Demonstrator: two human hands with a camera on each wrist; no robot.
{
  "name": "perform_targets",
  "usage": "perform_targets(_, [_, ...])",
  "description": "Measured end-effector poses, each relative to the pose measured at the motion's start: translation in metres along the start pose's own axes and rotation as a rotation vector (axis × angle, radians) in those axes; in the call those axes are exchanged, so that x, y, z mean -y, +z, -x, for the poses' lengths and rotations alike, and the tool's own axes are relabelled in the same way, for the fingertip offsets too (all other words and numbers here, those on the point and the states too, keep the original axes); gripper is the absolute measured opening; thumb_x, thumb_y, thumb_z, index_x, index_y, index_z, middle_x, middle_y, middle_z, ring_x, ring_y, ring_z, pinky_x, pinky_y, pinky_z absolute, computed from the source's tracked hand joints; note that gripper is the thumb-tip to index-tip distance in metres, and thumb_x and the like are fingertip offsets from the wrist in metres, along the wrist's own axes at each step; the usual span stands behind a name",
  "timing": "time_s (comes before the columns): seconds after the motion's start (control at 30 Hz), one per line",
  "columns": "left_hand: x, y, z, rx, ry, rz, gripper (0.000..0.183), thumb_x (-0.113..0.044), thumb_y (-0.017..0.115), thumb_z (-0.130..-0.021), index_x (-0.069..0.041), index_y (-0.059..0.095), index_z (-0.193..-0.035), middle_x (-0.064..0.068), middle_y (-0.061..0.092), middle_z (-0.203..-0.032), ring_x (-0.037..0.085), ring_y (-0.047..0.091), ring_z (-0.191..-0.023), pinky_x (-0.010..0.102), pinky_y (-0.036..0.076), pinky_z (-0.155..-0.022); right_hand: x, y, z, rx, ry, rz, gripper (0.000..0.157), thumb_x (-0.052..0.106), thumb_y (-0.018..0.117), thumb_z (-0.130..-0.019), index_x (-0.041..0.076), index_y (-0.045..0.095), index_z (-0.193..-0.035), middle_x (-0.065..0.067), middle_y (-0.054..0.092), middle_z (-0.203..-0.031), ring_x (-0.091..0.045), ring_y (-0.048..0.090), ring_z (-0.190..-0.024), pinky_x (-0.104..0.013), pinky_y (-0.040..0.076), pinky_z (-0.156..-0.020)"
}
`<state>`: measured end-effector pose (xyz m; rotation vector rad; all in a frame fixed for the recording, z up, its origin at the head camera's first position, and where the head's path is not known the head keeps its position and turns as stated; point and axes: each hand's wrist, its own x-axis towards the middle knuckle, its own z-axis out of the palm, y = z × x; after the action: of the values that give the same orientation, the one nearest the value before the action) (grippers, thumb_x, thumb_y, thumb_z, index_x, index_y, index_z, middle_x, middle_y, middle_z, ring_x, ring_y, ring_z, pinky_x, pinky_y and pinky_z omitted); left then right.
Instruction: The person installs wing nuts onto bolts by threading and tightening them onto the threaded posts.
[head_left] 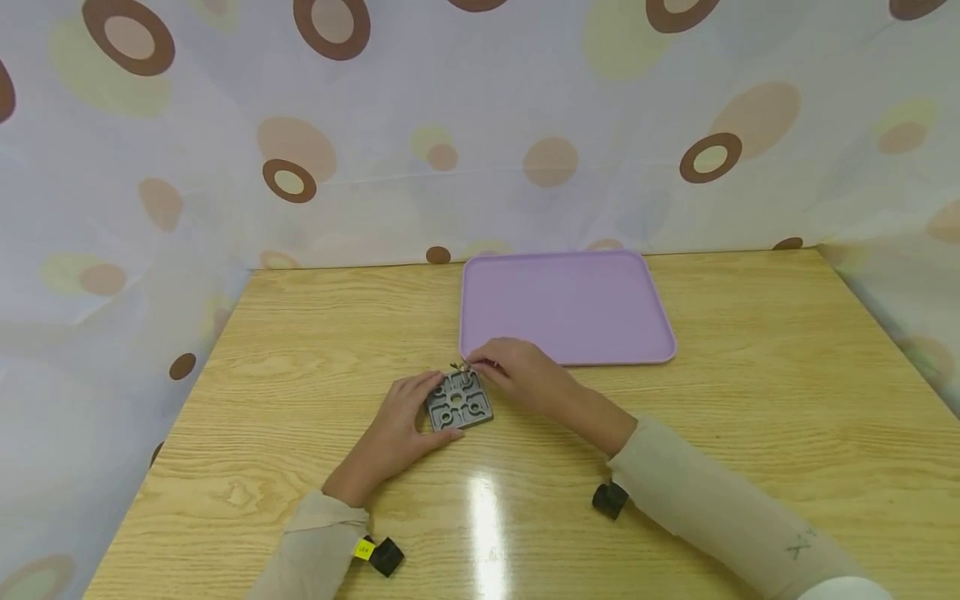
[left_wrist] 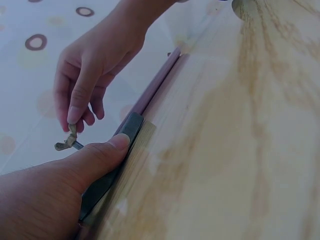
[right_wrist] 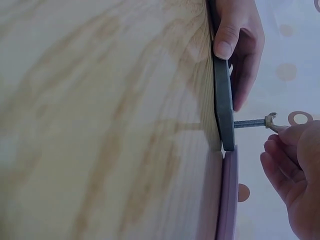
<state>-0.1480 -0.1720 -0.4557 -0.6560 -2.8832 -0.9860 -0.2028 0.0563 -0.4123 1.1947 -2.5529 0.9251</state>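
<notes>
A square grey metal plate with round holes and recessed channels lies flat on the wooden table. My left hand grips it from the left, thumb along the near edge and fingers at the far left corner. At the plate's far right corner a threaded bolt stands upright from the plate. On its upper end is a brass-coloured wing nut, its wings pinched between the thumb and fingers of my right hand. How deep the bolt's lower end sits is hidden in the wrist views.
A lilac tray lies just beyond the plate, its near left corner close to my right hand. Patterned cloth hangs behind the table and along its sides. Black wrist devices are attached at both sleeves.
</notes>
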Motion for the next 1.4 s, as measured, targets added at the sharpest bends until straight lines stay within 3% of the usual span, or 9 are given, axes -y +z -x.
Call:
perform_targets(0.23, [0.000,0.000,0.000,0.009,-0.007,-0.011,0.084,-0.052,0.070,-0.077,-0.008,0.040,-0.141,0.006,0.039,-0.142,0.022,0.033,-0.126,0.043,0.030,-0.104,0.000,0.001,0.002,-0.010,-0.028,0.007,0.015,0.009,0.060,-0.091,0.006,0.068,-0.103,-0.002,0.067,-0.097,-0.014,0.062,-0.091,-0.025,0.049,-0.082])
perform_targets(0.53, [0.000,0.000,0.001,0.007,0.006,-0.017,0.083,-0.052,0.069,-0.077,-0.008,0.039,-0.141,0.006,0.039,-0.142,0.022,0.033,-0.126,0.043,0.031,-0.103,0.004,0.002,0.001,0.025,-0.004,-0.046,0.013,0.011,0.059,-0.092,0.007,0.067,-0.101,0.000,0.065,-0.095,-0.010,0.059,-0.087,-0.022,0.048,-0.079])
perform_targets(0.8, [0.000,0.000,0.001,0.021,-0.011,-0.018,0.083,-0.054,0.068,-0.078,-0.009,0.038,-0.142,0.004,0.038,-0.143,0.020,0.032,-0.127,0.042,0.030,-0.104,0.007,0.006,-0.001,-0.011,-0.003,-0.072,0.014,0.012,0.062,-0.090,0.006,0.064,-0.103,0.000,0.061,-0.100,-0.008,0.058,-0.086,-0.017,0.047,-0.075])
perform_targets(1.0, [0.001,0.000,0.001,0.020,-0.009,-0.019,0.084,-0.054,0.067,-0.078,-0.009,0.038,-0.142,0.004,0.038,-0.143,0.021,0.032,-0.127,0.042,0.031,-0.103,0.008,0.009,-0.002,-0.024,0.000,-0.105,0.028,0.012,0.064,-0.089,0.002,0.059,-0.115,-0.007,0.061,-0.109,-0.019,0.061,-0.094,-0.024,0.050,-0.080])
perform_targets(1.17, [0.002,0.001,0.001,0.018,-0.010,-0.004,0.084,-0.054,0.068,-0.078,-0.009,0.039,-0.142,0.004,0.038,-0.142,0.021,0.032,-0.126,0.043,0.031,-0.103,0.008,0.010,-0.004,0.022,0.024,-0.055,0.030,0.016,0.062,-0.090,0.001,0.060,-0.116,-0.005,0.061,-0.110,-0.014,0.059,-0.094,-0.026,0.047,-0.084])
perform_targets(1.4, [0.003,0.003,0.000,0.017,-0.009,-0.018,0.084,-0.055,0.067,-0.077,-0.009,0.038,-0.142,0.003,0.038,-0.143,0.020,0.032,-0.126,0.042,0.031,-0.103,0.009,0.007,-0.002,0.023,0.071,-0.063,0.029,0.016,0.063,-0.090,0.002,0.061,-0.115,-0.005,0.063,-0.106,-0.015,0.060,-0.093,-0.026,0.048,-0.083])
